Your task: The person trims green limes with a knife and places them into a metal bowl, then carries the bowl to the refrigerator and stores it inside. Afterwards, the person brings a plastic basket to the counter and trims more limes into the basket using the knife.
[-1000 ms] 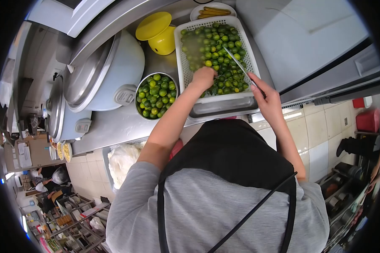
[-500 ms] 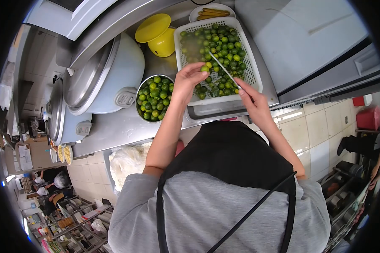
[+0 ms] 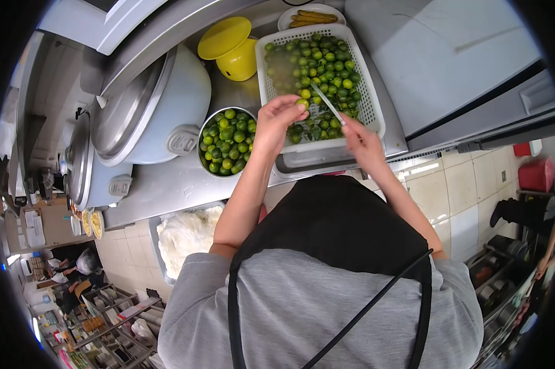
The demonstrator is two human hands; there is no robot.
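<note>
My left hand (image 3: pixel 280 118) pinches a small yellow-green lime (image 3: pixel 302 103) between thumb and fingertips, above the near left part of a white perforated basket (image 3: pixel 376 117). Many green limes (image 3: pixel 336 64) lie in that basket. My right hand (image 3: pixel 363 142) is closed round the handle of a knife (image 3: pixel 328 103), whose narrow blade points away and to the left over the limes. Blade and held lime are apart. To the left of my left forearm stands a round metal bowl (image 3: pixel 201 161) filled with more limes (image 3: pixel 227 140).
A metal tray (image 3: pixel 302 165) lies under the basket on the steel counter (image 3: pixel 160 184). Yellow container (image 3: pixel 237 61), plate of brown sticks (image 3: pixel 311 18) and large rice cookers (image 3: pixel 185 92) stand around. A tub of white stuff (image 3: pixel 188 237) sits below the counter. Other people (image 3: pixel 83 264) are farther off.
My right hand has drawn slightly left and down, and the knife tip has shifted a little right and toward me. My left hand keeps its hold on the lime, almost unmoved.
</note>
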